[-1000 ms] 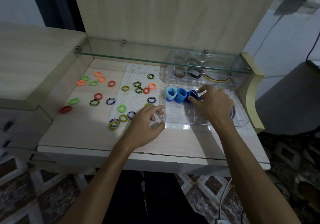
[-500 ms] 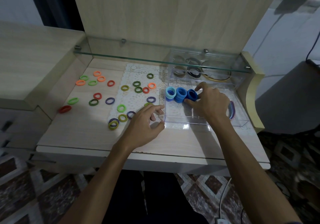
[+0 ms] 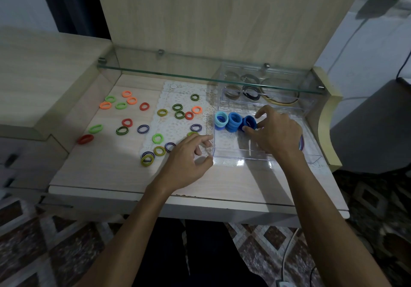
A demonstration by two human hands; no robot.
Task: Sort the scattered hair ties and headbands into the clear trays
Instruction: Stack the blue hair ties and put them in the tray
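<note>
R hand (image 3: 275, 131): inside the near clear tray (image 3: 262, 154), fingers curled; thumb and fingertips pinch the dark blue tie stack (image 3: 248, 122) at the tray's far-left corner. Two more stacks touch it in a row along the tray's far wall: mid-blue stack (image 3: 234, 121), light blue stack (image 3: 221, 119). Near half of tray floor bare. Striped ties (image 3: 301, 142) lie against the tray's R wall, partly hidden by the wrist.

L hand (image 3: 189, 160): on the table (image 3: 106, 175) just outside the tray's L wall, fingers loosely bent, holding nothing; fingertips at or near the tray's near-left corner, contact unclear.

Loose ties (image 3: 142, 129) (orange, red, green, olive, striped) scattered over table's L and centre, some on the lace mat (image 3: 178, 91). Table's near edge strip bare.

Far tray (image 3: 266, 93): under the glass shelf (image 3: 200, 76) at the table's far-right corner, holds headbands (image 3: 251, 93).
</note>
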